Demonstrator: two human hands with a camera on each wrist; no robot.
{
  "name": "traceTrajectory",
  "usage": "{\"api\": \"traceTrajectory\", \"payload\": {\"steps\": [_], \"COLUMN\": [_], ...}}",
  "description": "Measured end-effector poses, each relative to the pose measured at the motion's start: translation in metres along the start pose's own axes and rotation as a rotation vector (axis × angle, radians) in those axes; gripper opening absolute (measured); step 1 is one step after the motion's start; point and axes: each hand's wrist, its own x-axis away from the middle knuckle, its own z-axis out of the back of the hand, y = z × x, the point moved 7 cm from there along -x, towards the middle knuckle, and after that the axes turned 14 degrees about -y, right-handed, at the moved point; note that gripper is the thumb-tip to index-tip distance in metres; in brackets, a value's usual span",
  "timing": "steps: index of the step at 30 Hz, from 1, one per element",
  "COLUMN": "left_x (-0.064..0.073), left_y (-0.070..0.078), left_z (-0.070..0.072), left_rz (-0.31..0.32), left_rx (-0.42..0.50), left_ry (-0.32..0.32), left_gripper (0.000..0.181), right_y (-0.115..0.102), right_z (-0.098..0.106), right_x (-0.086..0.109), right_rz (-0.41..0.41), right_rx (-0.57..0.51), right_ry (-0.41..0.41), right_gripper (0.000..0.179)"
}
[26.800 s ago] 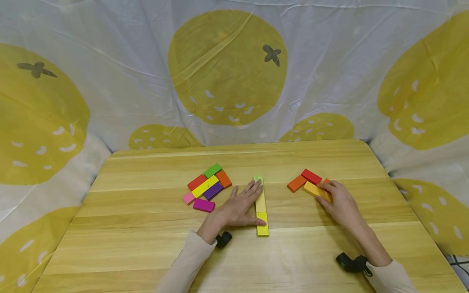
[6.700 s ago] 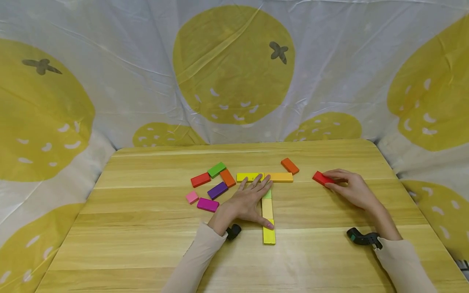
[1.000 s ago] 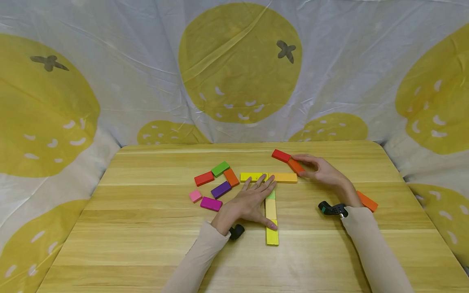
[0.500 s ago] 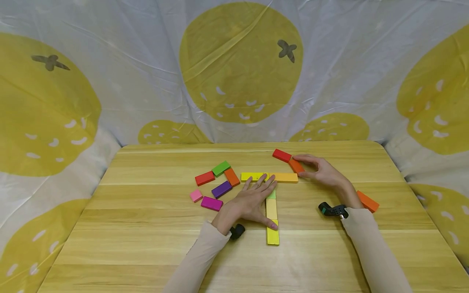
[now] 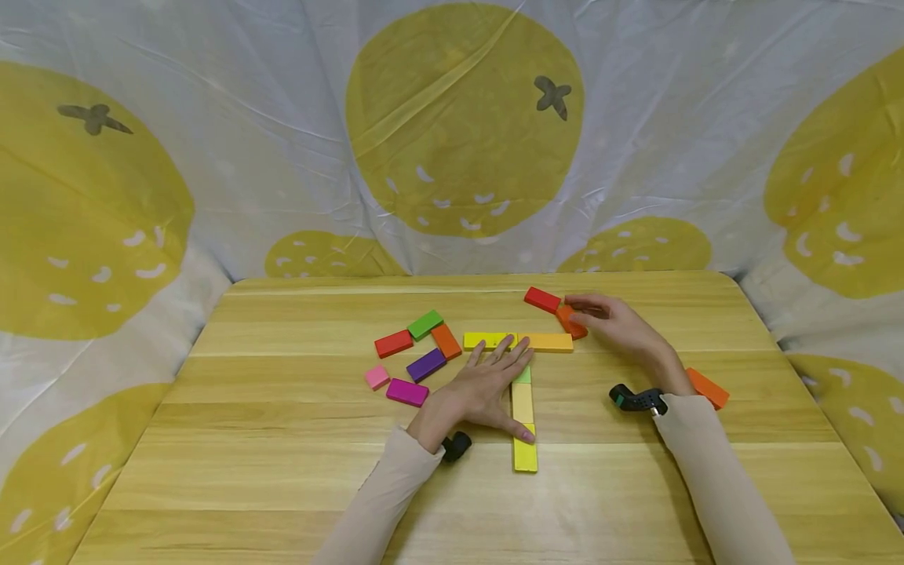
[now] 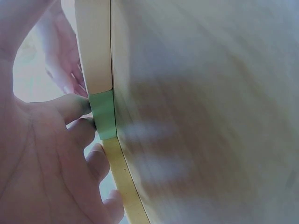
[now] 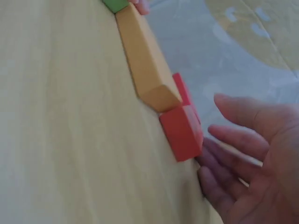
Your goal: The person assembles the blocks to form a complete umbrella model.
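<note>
My left hand (image 5: 480,396) lies with fingers spread over a T of flat blocks, fingertips on its crossbar and thumb on the bottom yellow block (image 5: 525,460). A cream block (image 5: 523,402) and a light green block (image 5: 523,375) make up the rest of the stem. The crossbar is a yellow block (image 5: 472,341) end to end with a yellow-orange block (image 5: 554,343). Behind its right end, an orange block (image 5: 568,322) slants towards a red block (image 5: 542,299). Beside the orange block, my right hand (image 5: 625,326) has its fingers loosely apart in the right wrist view.
Left of the T lie a red block (image 5: 393,344), a green block (image 5: 426,325), an orange block (image 5: 446,342), a purple block (image 5: 427,366), a pink block (image 5: 377,377) and a magenta block (image 5: 407,392). Another orange block (image 5: 708,388) lies by my right sleeve.
The crossbar was laid since the oldest frame, and the red block went from the right to behind the orange one. Lately my right thumb has slid up from the orange block's near end.
</note>
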Motion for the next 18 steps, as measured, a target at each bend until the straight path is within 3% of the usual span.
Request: {"api": "traceTrajectory", "payload": {"steps": [10,18], "left_x": [0.001,0.0], "left_y": [-0.001,0.0], "left_z": [-0.001,0.0], "left_rz": [-0.002,0.0], "left_rx": [0.007,0.003], "left_ry": [0.003,0.003], "left_gripper": [0.131,0.131], "right_y": [-0.028,-0.029], "right_z": [-0.002,-0.003], "right_x": [-0.036,-0.049], "right_rz": [0.003,0.007], "right_rx": [0.161,0.238], "right_ry": [0.062,0.113], "right_gripper": [0.047,0.039]}}
